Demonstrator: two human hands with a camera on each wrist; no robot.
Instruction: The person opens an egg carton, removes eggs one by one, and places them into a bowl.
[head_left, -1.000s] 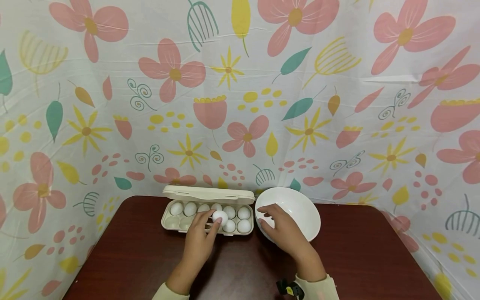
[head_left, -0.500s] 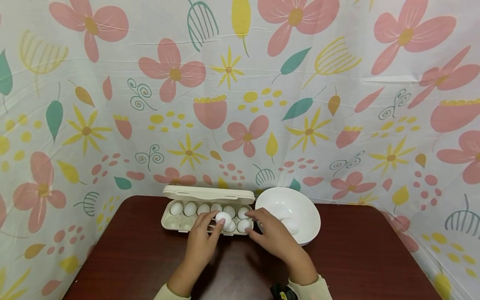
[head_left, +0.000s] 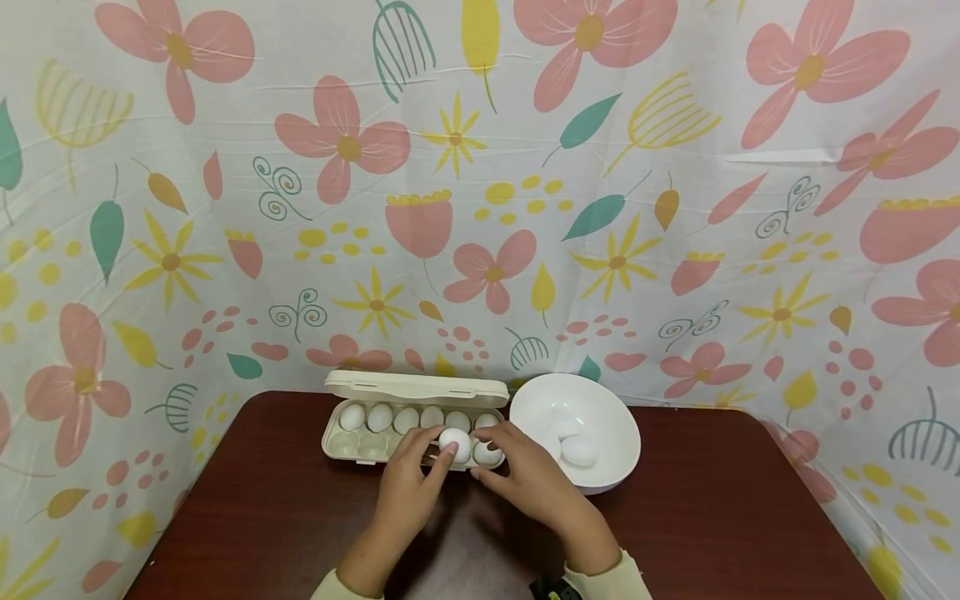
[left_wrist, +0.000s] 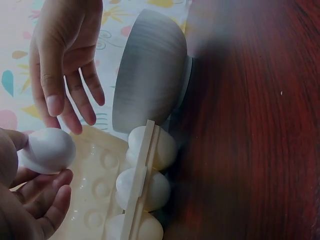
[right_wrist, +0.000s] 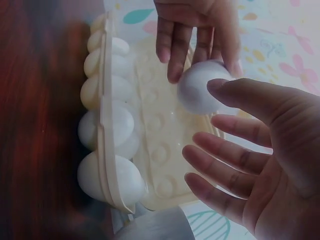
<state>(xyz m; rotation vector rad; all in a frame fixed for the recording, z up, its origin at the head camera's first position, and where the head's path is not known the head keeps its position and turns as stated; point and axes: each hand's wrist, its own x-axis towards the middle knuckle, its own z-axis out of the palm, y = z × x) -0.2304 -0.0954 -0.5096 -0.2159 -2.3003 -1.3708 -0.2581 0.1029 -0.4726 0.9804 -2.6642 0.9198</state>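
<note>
Right hand [head_left: 528, 477] has moved from bowl [head_left: 558, 400] to carton [head_left: 416, 387], loosely curved, empty; left hand [head_left: 407, 485] pinches an egg [head_left: 453, 444].

The person's forearms [head_left: 367, 550] reach forward over the desk [head_left: 712, 500], slanting inward so that the two hands lie close together, nearer the desk's far edge than its left or right edge. The left hand [head_left: 412, 483] is set in a pinch, thumb opposing the fingers [left_wrist: 57, 207]. The right hand [head_left: 528, 482] faces it from just beside, palm turned inward, thumb extended, fingers parted and slightly bent. Cream sleeves [head_left: 611, 581] end short of both wrists.
</note>
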